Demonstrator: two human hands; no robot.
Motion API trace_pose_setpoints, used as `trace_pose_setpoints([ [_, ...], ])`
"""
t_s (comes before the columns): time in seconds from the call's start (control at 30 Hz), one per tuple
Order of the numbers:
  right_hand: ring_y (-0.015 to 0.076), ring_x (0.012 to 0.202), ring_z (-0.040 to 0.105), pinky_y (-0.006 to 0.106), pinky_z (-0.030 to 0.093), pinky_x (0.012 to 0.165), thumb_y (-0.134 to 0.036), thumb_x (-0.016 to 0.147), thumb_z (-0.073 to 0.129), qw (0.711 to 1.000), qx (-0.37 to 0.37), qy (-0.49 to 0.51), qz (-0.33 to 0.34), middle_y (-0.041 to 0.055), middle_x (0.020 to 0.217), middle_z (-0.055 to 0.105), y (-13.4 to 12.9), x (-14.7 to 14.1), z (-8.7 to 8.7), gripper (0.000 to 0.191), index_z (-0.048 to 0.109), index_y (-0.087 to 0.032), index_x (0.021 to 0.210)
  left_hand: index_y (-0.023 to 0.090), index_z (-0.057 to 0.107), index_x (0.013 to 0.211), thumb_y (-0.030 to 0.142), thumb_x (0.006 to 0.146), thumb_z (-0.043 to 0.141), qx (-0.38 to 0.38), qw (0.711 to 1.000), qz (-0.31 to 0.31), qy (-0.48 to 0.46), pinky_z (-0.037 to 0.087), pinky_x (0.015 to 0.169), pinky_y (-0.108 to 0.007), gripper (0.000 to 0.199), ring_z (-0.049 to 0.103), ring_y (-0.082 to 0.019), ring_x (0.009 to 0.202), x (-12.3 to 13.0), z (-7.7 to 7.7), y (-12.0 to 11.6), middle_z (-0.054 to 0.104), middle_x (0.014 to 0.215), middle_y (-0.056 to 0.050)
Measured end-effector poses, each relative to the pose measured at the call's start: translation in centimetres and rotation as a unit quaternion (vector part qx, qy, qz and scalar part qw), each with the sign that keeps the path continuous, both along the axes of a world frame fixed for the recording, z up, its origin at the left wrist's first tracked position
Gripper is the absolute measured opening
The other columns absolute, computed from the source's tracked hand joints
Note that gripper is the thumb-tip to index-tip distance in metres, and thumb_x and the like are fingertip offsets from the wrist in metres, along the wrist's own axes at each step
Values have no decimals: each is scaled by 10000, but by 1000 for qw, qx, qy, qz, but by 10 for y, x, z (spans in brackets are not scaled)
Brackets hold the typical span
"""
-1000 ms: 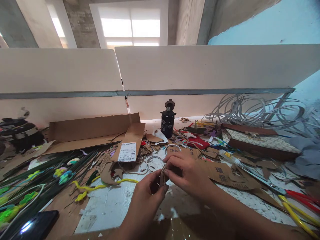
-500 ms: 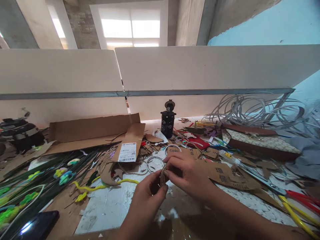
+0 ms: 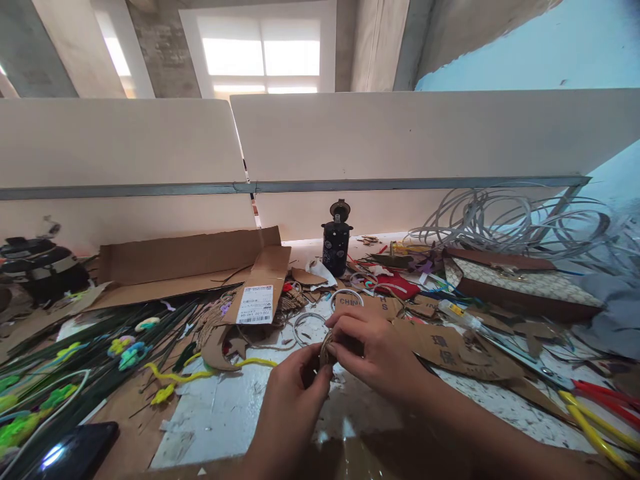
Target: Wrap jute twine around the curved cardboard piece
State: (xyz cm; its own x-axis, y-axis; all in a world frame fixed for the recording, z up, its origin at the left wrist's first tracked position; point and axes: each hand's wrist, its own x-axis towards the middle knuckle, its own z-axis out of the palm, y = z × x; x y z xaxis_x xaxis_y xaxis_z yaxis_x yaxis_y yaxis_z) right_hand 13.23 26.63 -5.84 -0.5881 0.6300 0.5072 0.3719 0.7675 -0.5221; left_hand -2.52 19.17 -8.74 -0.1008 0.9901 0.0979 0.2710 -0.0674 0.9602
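At the centre front, both of my hands meet over a small ring wrapped in brown twine. My left hand pinches its lower part between thumb and fingers. My right hand grips the upper right side, its fingertips pressed on the twine. Much of the ring is hidden by my fingers. Just behind my hands, a pale bare ring lies on the white table. A second white ring rests against printed cardboard.
A black bottle stands behind my hands. Left are an open cardboard box, coloured pipe-cleaner flowers and a phone. Right are cardboard strips, scissors, a patterned bag and coiled grey tubing.
My left thumb and fingers have shifted slightly on the twine-wrapped ring, which sits a little lower and shows less between my hands. Both hands keep hold of it.
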Motion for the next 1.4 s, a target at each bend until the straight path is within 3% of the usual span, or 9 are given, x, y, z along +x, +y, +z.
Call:
trace_pose_setpoints([
  [0.23, 205, 877, 616, 330, 445, 771, -102, 831, 639, 1000, -17, -1, 19, 56, 985, 699, -2, 3, 2, 117, 613, -192, 762, 143, 735, 957, 427, 851, 644, -31, 996, -14, -81, 478, 604, -281, 316, 565, -186, 679, -3, -8, 5, 670, 768, -45],
  [0.5, 209, 951, 629, 318, 455, 807, -66, 786, 669, 998, -49, 28, 20, 41, 985, 701, -1, 3, 2, 143, 611, -196, 770, 125, 726, 873, 462, 776, 678, -36, 992, -6, -117, 483, 581, -284, 354, 557, -183, 659, -3, -1, 6, 669, 757, -63],
  [0.73, 167, 793, 621, 280, 446, 705, -90, 783, 696, 996, -89, 29, 3, 23, 984, 705, 3, 6, 1, 155, 610, -207, 838, 115, 741, 878, 458, 737, 718, -52, 990, 5, -129, 470, 566, -270, 371, 556, -177, 647, -3, 0, 4, 665, 738, -59],
  [0.97, 189, 878, 633, 307, 463, 769, -79, 824, 672, 997, -58, 8, 41, 42, 1025, 706, 5, 7, 3, 132, 628, -203, 812, 122, 745, 875, 441, 741, 726, -50, 990, 1, -135, 463, 562, -263, 346, 541, -160, 617, -2, 1, 5, 671, 746, -53],
  [1.13, 200, 911, 629, 319, 460, 797, -81, 829, 682, 998, -59, 11, 36, 41, 991, 706, 5, 6, 2, 133, 628, -203, 821, 128, 749, 905, 414, 774, 699, -47, 991, -6, -121, 463, 600, -271, 319, 569, -172, 656, -1, 3, 2, 694, 793, -63],
  [1.4, 166, 770, 594, 272, 425, 687, -98, 812, 697, 994, -112, 9, 12, -10, 809, 658, 3, 6, 4, 128, 620, -199, 826, 134, 730, 930, 454, 828, 668, -38, 994, -17, -99, 459, 634, -286, 342, 561, -188, 708, -1, 0, 1, 684, 816, -63],
])
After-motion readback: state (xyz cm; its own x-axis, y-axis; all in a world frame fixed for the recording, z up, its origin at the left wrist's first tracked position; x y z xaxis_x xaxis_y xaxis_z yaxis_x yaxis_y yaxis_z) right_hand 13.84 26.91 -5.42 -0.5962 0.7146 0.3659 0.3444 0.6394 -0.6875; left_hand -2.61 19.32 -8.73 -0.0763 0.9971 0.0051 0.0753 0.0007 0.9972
